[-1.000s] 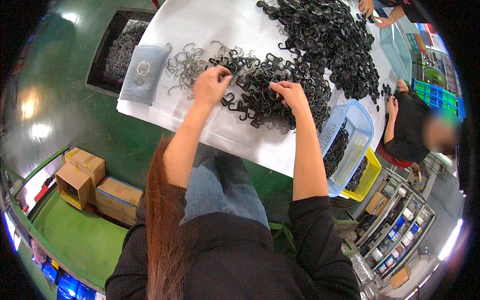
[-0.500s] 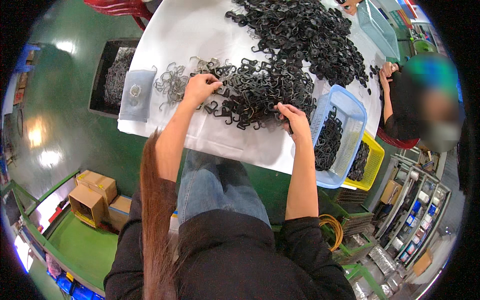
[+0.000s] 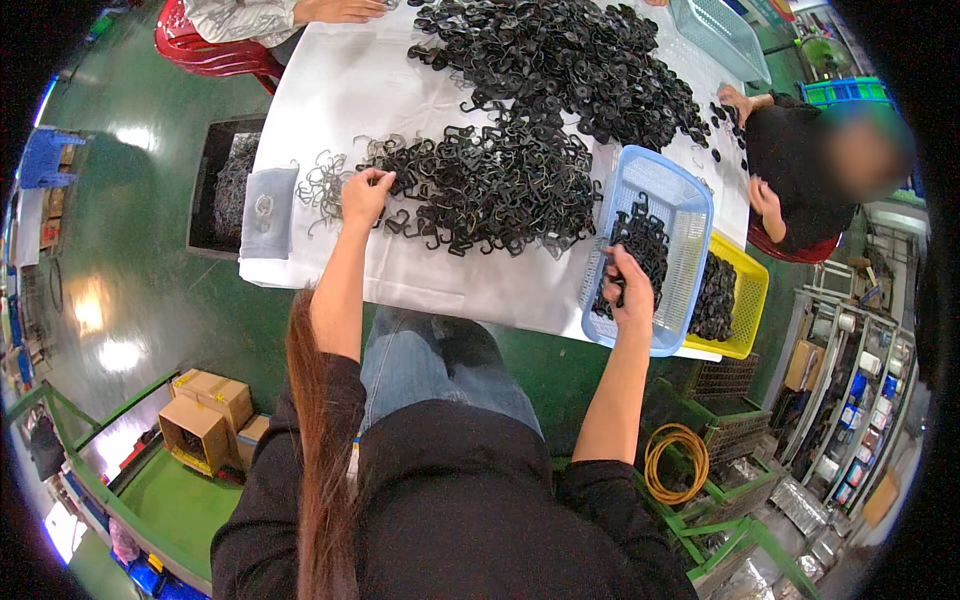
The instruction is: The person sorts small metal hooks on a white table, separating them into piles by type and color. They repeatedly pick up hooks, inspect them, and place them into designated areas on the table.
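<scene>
A pile of black plastic hooks (image 3: 500, 190) is spread over the white-covered table (image 3: 400, 285). At its left end my left hand (image 3: 364, 198) has thumb and fingertips pinched together; whatever is between them is too small to make out. Beside that hand lie several clear grey hooks (image 3: 322, 185). My right hand (image 3: 632, 290) is inside the near part of a light blue basket (image 3: 692, 240), its fingers curled around black hooks, partly hidden by the hand. More black hooks lie in the basket.
Behind the hooks lies a heap of round black pieces (image 3: 570, 60). A yellow basket (image 3: 752, 300) of black parts adjoins the blue one. A grey pouch (image 3: 266, 215) rests at the left edge. One person (image 3: 800, 165) sits at the right; another's sleeve (image 3: 240, 18) shows far left.
My right hand has gone from the hook pile rightward into the blue basket. My left hand has drawn back slightly to the pile's left end. The person on the right has spread their hands apart.
</scene>
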A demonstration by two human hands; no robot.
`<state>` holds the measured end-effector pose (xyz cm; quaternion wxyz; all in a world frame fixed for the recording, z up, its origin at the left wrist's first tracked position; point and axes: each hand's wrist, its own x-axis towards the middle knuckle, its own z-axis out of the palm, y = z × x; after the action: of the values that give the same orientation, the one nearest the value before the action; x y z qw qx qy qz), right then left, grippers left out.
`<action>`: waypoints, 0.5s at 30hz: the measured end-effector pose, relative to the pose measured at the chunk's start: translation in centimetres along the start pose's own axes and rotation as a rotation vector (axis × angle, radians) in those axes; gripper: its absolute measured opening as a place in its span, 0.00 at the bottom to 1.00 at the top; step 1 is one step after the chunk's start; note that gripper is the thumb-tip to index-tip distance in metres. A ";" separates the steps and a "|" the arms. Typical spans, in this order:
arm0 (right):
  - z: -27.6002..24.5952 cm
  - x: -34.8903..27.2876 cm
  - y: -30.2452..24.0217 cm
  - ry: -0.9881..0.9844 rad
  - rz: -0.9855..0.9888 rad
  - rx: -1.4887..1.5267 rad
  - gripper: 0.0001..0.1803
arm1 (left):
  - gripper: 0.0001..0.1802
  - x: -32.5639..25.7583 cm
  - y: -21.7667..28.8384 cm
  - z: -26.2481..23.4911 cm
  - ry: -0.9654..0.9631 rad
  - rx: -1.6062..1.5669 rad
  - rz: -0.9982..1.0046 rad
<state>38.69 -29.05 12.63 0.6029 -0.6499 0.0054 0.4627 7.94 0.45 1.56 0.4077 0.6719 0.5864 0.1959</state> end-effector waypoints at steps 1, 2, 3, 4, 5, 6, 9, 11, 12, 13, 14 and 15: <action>-1.4 0.2 -0.2 0.075 -0.016 0.028 0.14 | 0.18 0.1 0.2 -0.2 0.008 -0.028 -0.023; -2.7 0.4 -0.1 0.224 -0.054 -0.033 0.14 | 0.17 0.1 0.5 -0.4 0.004 -0.053 -0.054; -3.9 0.8 -0.1 0.313 -0.104 -0.177 0.16 | 0.14 -0.1 0.7 -0.9 -0.129 -0.411 -0.289; -4.9 1.2 0.0 0.408 -0.151 -0.328 0.18 | 0.12 -0.4 0.9 -1.6 -0.216 -0.648 -0.326; -5.6 1.7 0.1 0.408 -0.147 -0.459 0.19 | 0.11 -0.8 1.0 -2.5 -0.309 -0.891 -0.338; -6.1 2.1 0.1 0.425 -0.134 -0.601 0.21 | 0.10 -1.1 1.0 -3.5 -0.398 -1.143 -0.333; -5.3 3.0 -0.3 0.578 -0.220 -1.374 0.27 | 0.09 -2.4 0.8 -5.5 -0.507 -1.514 -0.265; -2.6 3.0 -0.4 0.672 -0.382 -1.459 0.27 | 0.10 -2.6 0.4 -6.3 -0.519 -1.651 -0.231; -0.4 3.4 -0.7 0.692 -0.532 -1.490 0.27 | 0.10 -2.6 0.2 -6.4 -0.470 -1.607 -0.268; 2.2 4.0 -0.9 0.591 -0.740 -1.432 0.23 | 0.10 -2.4 -0.1 -6.4 -0.443 -1.589 -0.280; 5.4 4.7 -0.6 0.472 -0.853 -1.379 0.20 | 0.10 -2.1 -0.3 -6.3 -0.426 -1.585 -0.282; 8.8 5.1 0.2 0.275 -0.998 -1.317 0.17 | 0.10 -1.7 -0.6 -6.1 -0.372 -1.562 -0.345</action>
<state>36.26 -19.37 10.71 0.2281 -0.8461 -0.4806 -0.0334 2.69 0.73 5.08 0.8730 0.1165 0.2988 0.3675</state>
